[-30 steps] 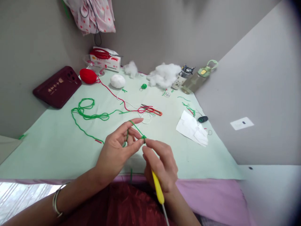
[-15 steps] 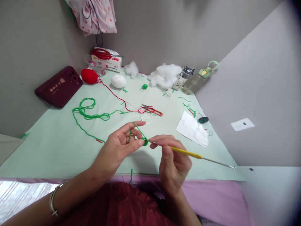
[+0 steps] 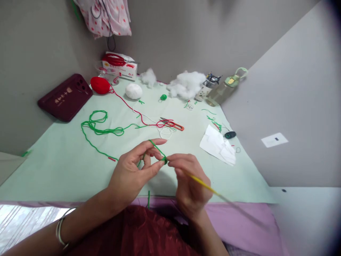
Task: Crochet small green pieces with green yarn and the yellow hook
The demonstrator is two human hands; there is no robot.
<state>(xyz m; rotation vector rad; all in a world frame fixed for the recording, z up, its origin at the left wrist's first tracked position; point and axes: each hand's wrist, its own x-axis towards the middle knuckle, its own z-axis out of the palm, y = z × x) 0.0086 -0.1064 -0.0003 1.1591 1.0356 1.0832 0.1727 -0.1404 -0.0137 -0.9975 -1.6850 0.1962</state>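
Observation:
My left hand (image 3: pixel 134 169) pinches a small green crochet piece (image 3: pixel 165 160) between thumb and fingers. A strand of green yarn (image 3: pixel 157 147) runs taut from its raised index finger down to that piece. My right hand (image 3: pixel 193 183) is closed around a crochet hook with a yellow handle (image 3: pixel 199 181); the hook's tip is hidden at the green piece by my fingers. The hook's free end slants down to the right, blurred. Loose green yarn (image 3: pixel 106 129) lies in loops on the table to the left.
Beyond my hands lie orange thread snips (image 3: pixel 177 125), a red yarn ball (image 3: pixel 100 85), a white yarn ball (image 3: pixel 133 91) and white stuffing (image 3: pixel 188 84). White paper (image 3: pixel 217 145) is on the right. A bottle (image 3: pixel 222 90) and a maroon phone (image 3: pixel 66 97) stand near the walls.
My right hand has turned the hook, so its free end has swung downward. The hand has shifted slightly left, and the left index finger still holds the yarn taut.

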